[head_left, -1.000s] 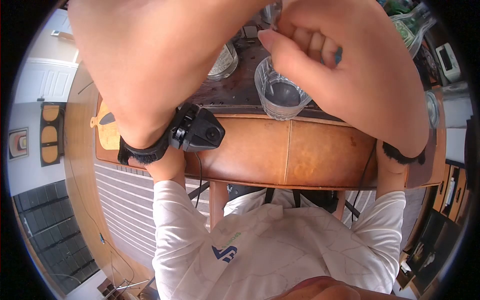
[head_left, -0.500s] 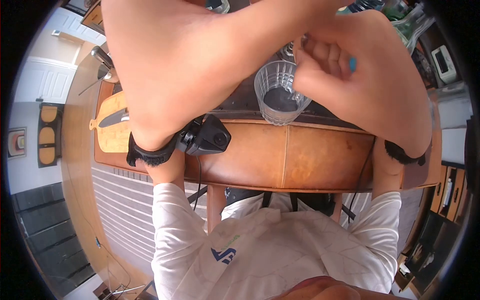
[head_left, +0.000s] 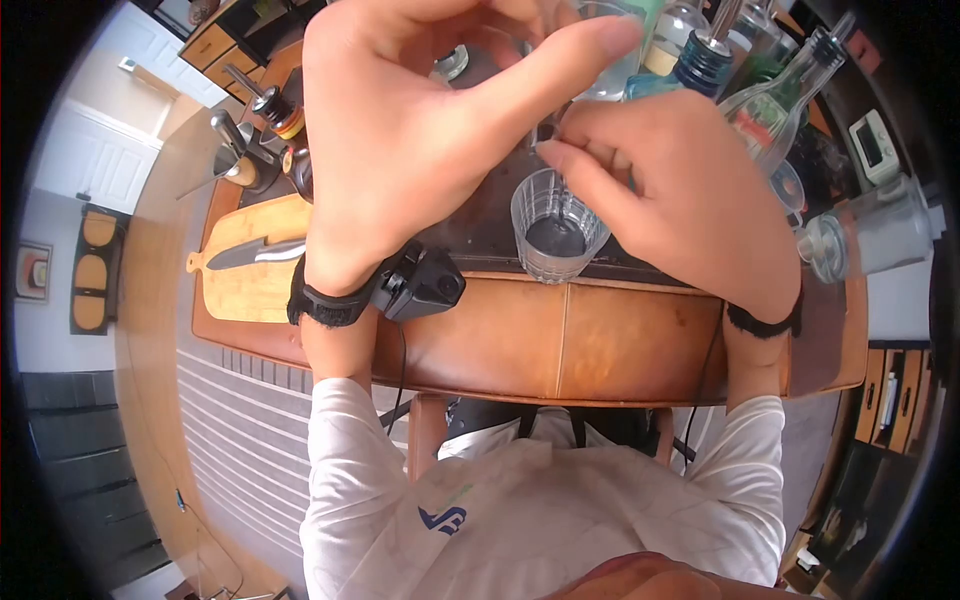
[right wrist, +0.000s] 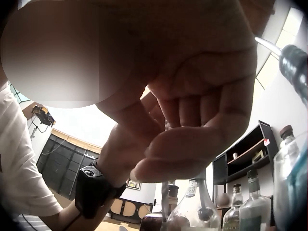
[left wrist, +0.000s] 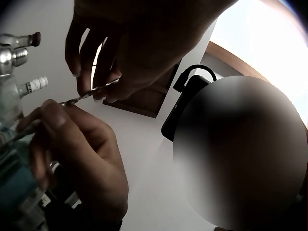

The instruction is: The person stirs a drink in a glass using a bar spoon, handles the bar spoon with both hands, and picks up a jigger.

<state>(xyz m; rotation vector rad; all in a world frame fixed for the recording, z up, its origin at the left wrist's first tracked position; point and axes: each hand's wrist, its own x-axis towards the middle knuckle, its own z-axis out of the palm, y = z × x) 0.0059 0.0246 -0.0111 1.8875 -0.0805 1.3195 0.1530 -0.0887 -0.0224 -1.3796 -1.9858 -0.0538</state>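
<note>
A clear, cut-pattern mixing glass stands on the dark mat near the table's front edge. Above its far right rim, my right hand pinches a thin metal bar spoon between thumb and fingers. The spoon's twisted stem slants up from the right hand to my left hand, whose fingertips pinch it higher up. From above, the left hand reaches across at the left of the glass, its thumb pointing right. The spoon's lower end is hidden in the head view.
Several bottles, some with pour spouts, crowd the back right, and a clear glass bottle leans there. A lidded glass jar is at far right. To the left lie a wooden board and a knife, near dark bottles.
The head view has shifted, bringing more bottles and the whole left hand into sight. My left hand has come nearer, beside the right one. The right hand stays by the glass.
</note>
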